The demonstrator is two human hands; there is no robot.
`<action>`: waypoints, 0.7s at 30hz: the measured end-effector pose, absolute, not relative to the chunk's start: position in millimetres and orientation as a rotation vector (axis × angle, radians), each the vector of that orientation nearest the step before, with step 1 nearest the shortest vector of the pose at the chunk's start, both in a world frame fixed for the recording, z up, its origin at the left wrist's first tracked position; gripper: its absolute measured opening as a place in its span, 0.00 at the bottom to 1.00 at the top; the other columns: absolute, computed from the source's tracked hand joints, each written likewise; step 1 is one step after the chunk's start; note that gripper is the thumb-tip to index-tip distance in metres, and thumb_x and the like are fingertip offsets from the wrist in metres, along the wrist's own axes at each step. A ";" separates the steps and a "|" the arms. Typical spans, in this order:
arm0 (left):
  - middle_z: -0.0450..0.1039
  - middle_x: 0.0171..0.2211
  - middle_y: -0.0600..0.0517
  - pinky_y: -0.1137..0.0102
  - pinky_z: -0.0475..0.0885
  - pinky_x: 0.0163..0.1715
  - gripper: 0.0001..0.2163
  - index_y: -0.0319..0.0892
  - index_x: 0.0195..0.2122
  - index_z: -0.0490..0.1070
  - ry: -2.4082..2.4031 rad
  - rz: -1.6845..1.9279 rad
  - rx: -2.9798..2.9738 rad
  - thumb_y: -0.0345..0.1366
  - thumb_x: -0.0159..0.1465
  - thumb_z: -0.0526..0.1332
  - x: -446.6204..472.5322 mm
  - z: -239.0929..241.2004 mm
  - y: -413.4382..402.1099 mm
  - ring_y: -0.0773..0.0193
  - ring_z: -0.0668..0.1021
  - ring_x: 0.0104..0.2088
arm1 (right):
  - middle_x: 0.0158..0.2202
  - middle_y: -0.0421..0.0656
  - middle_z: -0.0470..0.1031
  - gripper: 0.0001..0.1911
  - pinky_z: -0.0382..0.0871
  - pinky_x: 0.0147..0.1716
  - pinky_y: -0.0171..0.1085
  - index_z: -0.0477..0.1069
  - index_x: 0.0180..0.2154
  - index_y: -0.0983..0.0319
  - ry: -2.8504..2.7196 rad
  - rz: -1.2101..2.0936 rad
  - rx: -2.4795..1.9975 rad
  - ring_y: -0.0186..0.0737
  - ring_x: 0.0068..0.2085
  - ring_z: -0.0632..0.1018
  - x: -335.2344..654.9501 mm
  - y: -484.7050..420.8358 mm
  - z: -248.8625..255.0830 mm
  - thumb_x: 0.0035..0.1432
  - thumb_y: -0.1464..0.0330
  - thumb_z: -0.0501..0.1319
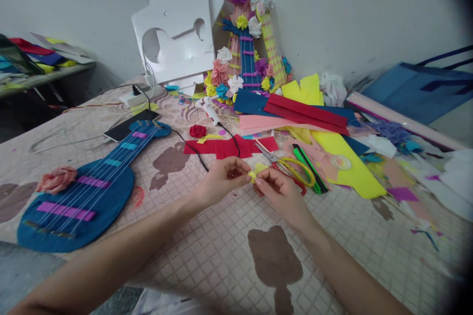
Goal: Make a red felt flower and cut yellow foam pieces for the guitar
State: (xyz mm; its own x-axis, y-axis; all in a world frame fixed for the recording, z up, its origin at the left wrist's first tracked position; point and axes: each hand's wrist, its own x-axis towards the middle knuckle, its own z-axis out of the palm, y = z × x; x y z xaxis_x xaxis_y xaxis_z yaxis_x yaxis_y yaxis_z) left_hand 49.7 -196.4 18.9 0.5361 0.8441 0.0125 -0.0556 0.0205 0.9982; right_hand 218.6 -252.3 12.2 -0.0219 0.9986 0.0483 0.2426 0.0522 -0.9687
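Note:
My left hand (222, 178) and my right hand (280, 190) meet above the middle of the table. Both pinch a small yellow piece of foam (254, 173) between their fingertips. Right behind my right hand lie scissors with yellow and red handles (286, 165) and a green and black cutter (309, 168). A strip of red foam (229, 147) lies just beyond my hands.
A blue foam guitar (79, 192) with a pink rose lies at the left, a phone (130, 124) by its neck. A glue gun (209, 109), foam sheets (303, 110), decorated guitars (247, 49) and a white cut-out board (177, 34) stand behind. The tablecloth (229, 251) is patterned.

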 end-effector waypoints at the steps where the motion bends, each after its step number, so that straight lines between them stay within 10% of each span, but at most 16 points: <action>1: 0.70 0.28 0.53 0.73 0.67 0.29 0.12 0.36 0.35 0.69 0.741 0.815 1.378 0.35 0.54 0.67 49.8 18.8 -196.4 0.71 0.72 0.28 | 0.27 0.38 0.68 0.08 0.62 0.29 0.35 0.68 0.30 0.60 -1.428 1.045 -1.346 0.34 0.30 0.68 218.6 -252.2 12.3 0.59 0.64 0.58; 21: 0.70 0.27 0.54 0.75 0.65 0.27 0.10 0.37 0.35 0.69 0.722 0.780 1.429 0.36 0.56 0.66 52.8 18.6 -201.5 0.72 0.71 0.27 | 0.28 0.37 0.69 0.06 0.63 0.28 0.34 0.67 0.31 0.60 -1.469 1.009 -1.340 0.34 0.30 0.69 221.2 -249.1 9.1 0.57 0.65 0.60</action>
